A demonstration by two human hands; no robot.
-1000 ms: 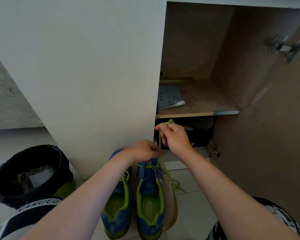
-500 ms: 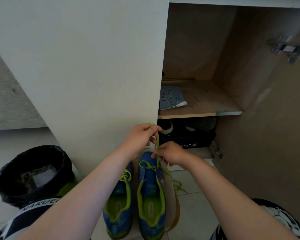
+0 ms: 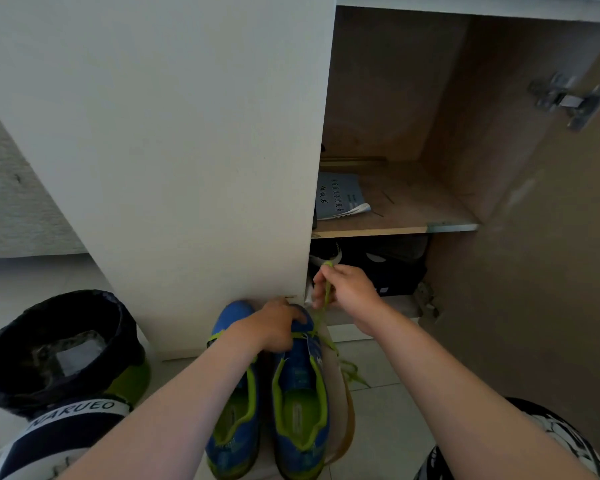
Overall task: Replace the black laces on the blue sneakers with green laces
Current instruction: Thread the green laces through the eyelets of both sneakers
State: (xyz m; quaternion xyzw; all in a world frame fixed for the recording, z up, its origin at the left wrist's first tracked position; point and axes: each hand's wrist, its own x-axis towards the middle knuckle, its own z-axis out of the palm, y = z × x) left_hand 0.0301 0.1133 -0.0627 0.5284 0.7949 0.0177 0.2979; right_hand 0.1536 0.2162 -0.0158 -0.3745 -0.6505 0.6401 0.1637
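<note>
Two blue sneakers with green lining stand side by side on the floor, toes toward the cabinet: the left sneaker (image 3: 234,424) and the right sneaker (image 3: 300,410). My left hand (image 3: 278,327) grips the front of the right sneaker at its lace area. My right hand (image 3: 347,289) is raised above and to the right, pinching a green lace (image 3: 327,292) that runs taut down to the right sneaker. A loose length of green lace (image 3: 352,372) lies on the tiles beside it. No black laces are visible.
A white cabinet door (image 3: 174,150) stands just beyond the toes. The open cabinet (image 3: 413,216) holds a booklet (image 3: 340,199) on its shelf and dark shoes (image 3: 378,268) below. A black-lined bin (image 3: 59,344) is at the left. A brown open door (image 3: 551,271) is at the right.
My right hand rose from the shoe, pulling the green lace up and right. My left hand dropped from the lace's top onto the front of the right sneaker.
</note>
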